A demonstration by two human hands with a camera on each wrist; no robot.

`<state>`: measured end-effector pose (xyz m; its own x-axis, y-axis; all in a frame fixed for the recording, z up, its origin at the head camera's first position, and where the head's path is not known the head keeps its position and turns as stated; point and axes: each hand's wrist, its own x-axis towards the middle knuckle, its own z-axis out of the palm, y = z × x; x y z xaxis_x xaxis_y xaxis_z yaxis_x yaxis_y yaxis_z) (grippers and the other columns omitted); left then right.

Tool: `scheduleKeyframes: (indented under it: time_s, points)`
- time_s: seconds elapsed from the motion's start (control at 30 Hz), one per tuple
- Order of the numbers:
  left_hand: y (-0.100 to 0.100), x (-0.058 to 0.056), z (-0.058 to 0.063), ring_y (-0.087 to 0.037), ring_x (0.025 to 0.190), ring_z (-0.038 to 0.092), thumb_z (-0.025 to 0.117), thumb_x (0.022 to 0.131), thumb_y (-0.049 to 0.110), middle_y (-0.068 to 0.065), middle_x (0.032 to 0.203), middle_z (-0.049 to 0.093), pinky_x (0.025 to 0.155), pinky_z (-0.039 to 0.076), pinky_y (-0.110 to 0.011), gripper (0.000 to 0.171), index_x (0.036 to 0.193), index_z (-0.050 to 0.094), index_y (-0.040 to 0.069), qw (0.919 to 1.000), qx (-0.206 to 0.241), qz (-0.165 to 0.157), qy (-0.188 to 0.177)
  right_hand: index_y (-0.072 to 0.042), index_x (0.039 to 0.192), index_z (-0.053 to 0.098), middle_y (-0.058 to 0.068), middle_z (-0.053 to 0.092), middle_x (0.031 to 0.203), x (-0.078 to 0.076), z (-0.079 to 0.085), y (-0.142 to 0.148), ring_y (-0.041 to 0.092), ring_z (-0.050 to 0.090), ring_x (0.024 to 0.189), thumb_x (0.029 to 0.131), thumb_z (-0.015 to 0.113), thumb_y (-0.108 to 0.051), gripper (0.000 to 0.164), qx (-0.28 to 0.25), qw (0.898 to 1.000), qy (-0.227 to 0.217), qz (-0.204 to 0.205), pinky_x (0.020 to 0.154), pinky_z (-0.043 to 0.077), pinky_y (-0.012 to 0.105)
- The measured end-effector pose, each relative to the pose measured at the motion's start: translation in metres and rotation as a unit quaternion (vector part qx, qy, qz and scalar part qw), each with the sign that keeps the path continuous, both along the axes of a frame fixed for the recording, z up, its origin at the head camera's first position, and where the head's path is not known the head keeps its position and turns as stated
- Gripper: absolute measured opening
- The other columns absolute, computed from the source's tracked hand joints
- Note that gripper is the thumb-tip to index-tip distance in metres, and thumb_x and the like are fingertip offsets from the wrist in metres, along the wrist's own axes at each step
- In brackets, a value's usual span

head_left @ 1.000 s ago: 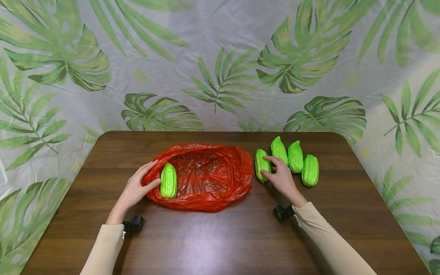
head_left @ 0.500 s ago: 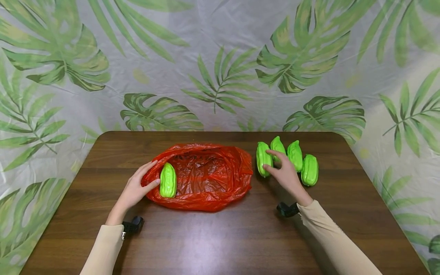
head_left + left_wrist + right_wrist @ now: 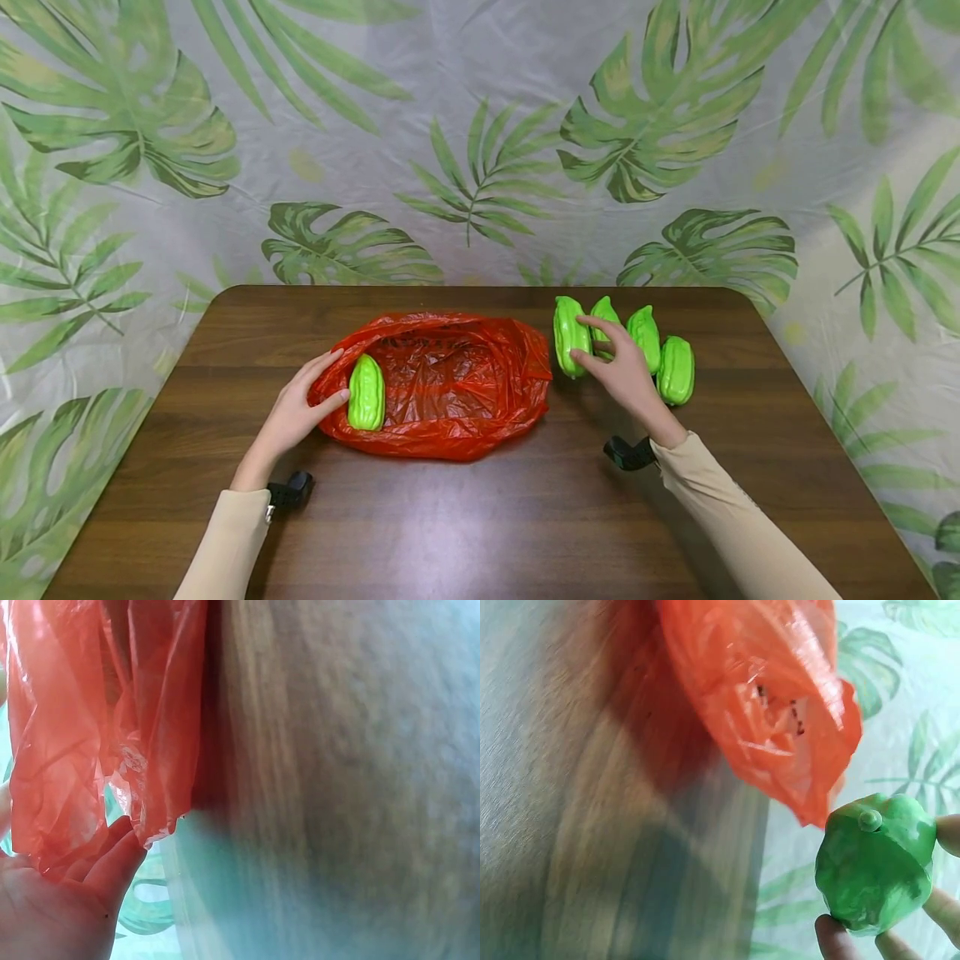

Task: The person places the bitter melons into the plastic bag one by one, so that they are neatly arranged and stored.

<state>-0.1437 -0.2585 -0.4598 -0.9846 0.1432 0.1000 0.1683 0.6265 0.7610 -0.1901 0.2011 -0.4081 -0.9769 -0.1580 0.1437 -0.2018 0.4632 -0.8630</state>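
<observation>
The left hand (image 3: 300, 402) is pinching the rim of a red, crinkled plastic bag (image 3: 450, 444); inside, at the left, a ribbed, oblong, lime-green gourd (image 3: 366, 393) is lying. The right hand (image 3: 624, 367) is gripping a second lime-green gourd (image 3: 570, 337) beside the bag's slack right rim, which could be folding inward if bumped. Three matching gourds (image 3: 643, 338) are lying rightward.

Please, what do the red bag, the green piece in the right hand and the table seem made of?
Red bag: thin, glossy plastic film, judging by its translucent crinkles.
Green piece: perhaps plastic or painted foam, glossy, with bright highlights.
Table: wood or wood-look laminate, satin, with grain and soft reflection.
</observation>
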Motion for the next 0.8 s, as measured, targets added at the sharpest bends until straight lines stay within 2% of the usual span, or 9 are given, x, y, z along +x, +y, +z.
scheduleKeyframes:
  time_s: [0.17,0.4,0.63,0.8]
  points:
    - [0.000,0.000,-0.001,-0.045,0.132,0.030,0.067,0.091,0.028,-0.021,0.148,0.031,0.100,0.027,-0.067,0.065,0.146,0.039,0.007,1.0000,0.002,0.000,0.004,-0.011,0.137,0.051,0.016,0.039,0.142,0.002,0.006,-0.007,0.044,0.052,0.116,0.090,0.069,-0.020,0.052,-0.007,1.000,0.008,0.003,0.086,0.050,0.051]
    - [-0.001,-0.001,-0.002,-0.044,0.133,0.030,0.066,0.091,0.029,-0.020,0.148,0.031,0.100,0.027,-0.067,0.065,0.147,0.038,0.009,1.0000,0.001,-0.001,0.001,-0.012,0.137,0.051,0.013,0.041,0.138,0.007,0.013,-0.019,0.039,0.050,0.119,0.091,0.068,-0.018,0.049,-0.042,0.999,0.014,0.026,0.091,0.048,0.047]
    - [-0.002,-0.002,-0.004,-0.044,0.133,0.030,0.065,0.092,0.031,-0.020,0.149,0.030,0.099,0.028,-0.067,0.065,0.148,0.037,0.011,1.0000,0.001,0.000,-0.007,-0.008,0.135,0.052,0.013,0.042,0.138,0.013,0.013,-0.035,0.037,0.051,0.119,0.090,0.068,-0.010,0.048,-0.081,0.995,0.022,0.053,0.091,0.049,0.042]
    - [-0.003,-0.002,-0.005,-0.044,0.133,0.030,0.065,0.092,0.031,-0.019,0.149,0.031,0.099,0.029,-0.066,0.065,0.148,0.037,0.013,0.9999,0.001,0.002,-0.011,-0.010,0.135,0.053,0.011,0.044,0.136,0.016,0.011,-0.046,0.036,0.051,0.118,0.089,0.068,-0.012,0.048,-0.089,0.994,0.017,0.069,0.092,0.048,0.041]
